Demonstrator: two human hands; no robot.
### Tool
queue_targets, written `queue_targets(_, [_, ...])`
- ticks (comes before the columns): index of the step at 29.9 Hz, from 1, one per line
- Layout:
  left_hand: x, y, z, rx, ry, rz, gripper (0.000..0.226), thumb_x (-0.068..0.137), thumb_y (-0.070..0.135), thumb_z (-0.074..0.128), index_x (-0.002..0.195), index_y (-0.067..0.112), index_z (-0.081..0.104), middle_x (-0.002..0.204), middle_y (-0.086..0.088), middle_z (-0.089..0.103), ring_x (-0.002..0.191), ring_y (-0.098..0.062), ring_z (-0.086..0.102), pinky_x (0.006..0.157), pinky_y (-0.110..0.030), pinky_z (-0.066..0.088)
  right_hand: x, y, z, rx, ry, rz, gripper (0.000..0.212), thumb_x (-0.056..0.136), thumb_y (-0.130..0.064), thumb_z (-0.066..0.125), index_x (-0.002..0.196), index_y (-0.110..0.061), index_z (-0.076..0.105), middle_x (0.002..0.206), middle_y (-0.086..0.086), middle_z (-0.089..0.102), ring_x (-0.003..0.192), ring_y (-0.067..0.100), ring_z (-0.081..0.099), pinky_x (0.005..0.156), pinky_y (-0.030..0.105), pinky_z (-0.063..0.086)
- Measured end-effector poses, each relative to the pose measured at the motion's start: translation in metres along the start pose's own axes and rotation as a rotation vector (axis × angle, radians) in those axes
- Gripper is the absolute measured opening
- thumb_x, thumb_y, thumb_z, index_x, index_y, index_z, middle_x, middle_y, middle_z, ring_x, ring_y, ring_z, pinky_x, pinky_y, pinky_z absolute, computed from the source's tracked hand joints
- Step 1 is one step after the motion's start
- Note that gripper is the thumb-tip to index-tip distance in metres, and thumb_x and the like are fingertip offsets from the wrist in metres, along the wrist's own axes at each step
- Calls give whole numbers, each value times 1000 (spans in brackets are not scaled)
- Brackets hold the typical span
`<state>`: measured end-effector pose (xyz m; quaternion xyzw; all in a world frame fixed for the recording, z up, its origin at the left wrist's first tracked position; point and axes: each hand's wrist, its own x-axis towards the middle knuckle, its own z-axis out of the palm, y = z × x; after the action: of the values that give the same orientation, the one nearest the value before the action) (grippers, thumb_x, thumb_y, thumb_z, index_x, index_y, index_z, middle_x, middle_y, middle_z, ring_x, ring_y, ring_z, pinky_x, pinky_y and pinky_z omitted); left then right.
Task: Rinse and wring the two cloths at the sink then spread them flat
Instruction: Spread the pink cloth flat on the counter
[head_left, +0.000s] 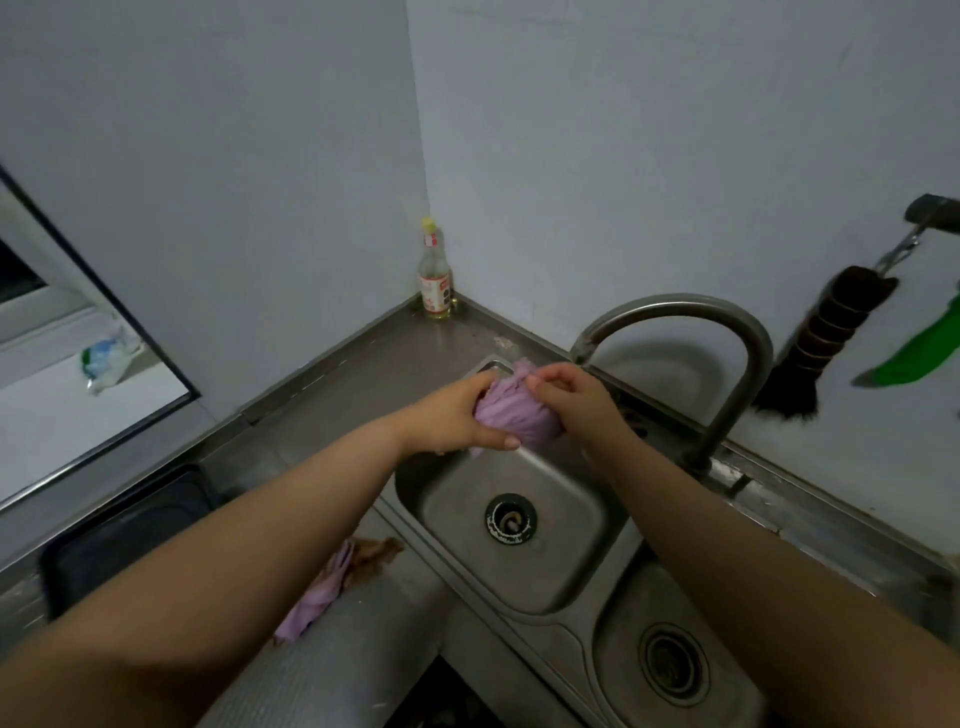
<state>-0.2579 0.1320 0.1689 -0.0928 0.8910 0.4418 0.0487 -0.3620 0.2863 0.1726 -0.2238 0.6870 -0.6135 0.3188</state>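
A bunched purple cloth (511, 413) is held over the far end of the steel sink basin (457, 499), just below the spout of the curved tap (675, 312). My left hand (457, 415) grips its left side, thumb along the bottom. My right hand (571, 397) pinches the cloth's upper right edge with curled fingers. A second purple cloth (317, 592), crumpled with a brown patch beside it, lies on the counter left of the basin, partly hidden under my left forearm. I see no water stream.
A glass bottle with a yellow cap (434, 275) stands in the counter's back corner. A smaller second basin (672, 665) lies at the lower right. A dark tray (124, 535) sits on the left. A brush (826, 343) and a green item (919, 353) hang on the right wall.
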Motion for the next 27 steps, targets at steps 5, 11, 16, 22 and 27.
queue_targets(5, [-41, -6, -21, -387, -12, -93, 41, 86, 47, 59, 110, 15, 63, 108, -9, 71, 96, -19, 69, 87, -28, 53, 7, -26, 34, -110, -102, -95, 8, 89, -10, 63, 88, -2, 64, 75, 5, 66, 60, 5, 65, 52, 15, 50])
queue_targets(11, [-96, -38, -58, -435, 318, -163, 45, 83, 46, 61, 85, 2, 66, 78, -11, 55, 75, -20, 48, 74, -35, 40, 14, -51, 89, -196, -277, -124, 11, 91, -13, 61, 95, -3, 65, 86, 7, 69, 77, 16, 66, 65, 26, 57])
queue_targets(16, [-150, -56, -87, -603, 518, -153, 20, 93, 27, 58, 82, 10, 63, 79, -6, 59, 77, -15, 54, 81, -28, 48, 6, -62, 159, -148, -404, -126, 8, 96, -9, 52, 89, -10, 54, 84, 10, 64, 75, 19, 63, 74, 32, 56])
queue_targets(22, [-213, -67, -114, -846, 714, -129, 20, 94, 2, 48, 77, 11, 52, 64, -1, 50, 61, -9, 51, 56, -17, 48, -7, -73, 244, -196, -429, -208, 11, 98, -13, 49, 88, -14, 54, 78, 2, 57, 72, 12, 54, 67, 23, 44])
queue_targets(27, [-270, -81, -140, -909, 817, -121, 19, 94, 3, 47, 82, 16, 51, 74, -3, 55, 66, -12, 54, 59, -24, 46, -20, -81, 298, -182, -455, -235, 22, 97, -8, 43, 78, -13, 54, 77, 2, 54, 72, 11, 49, 65, 24, 39])
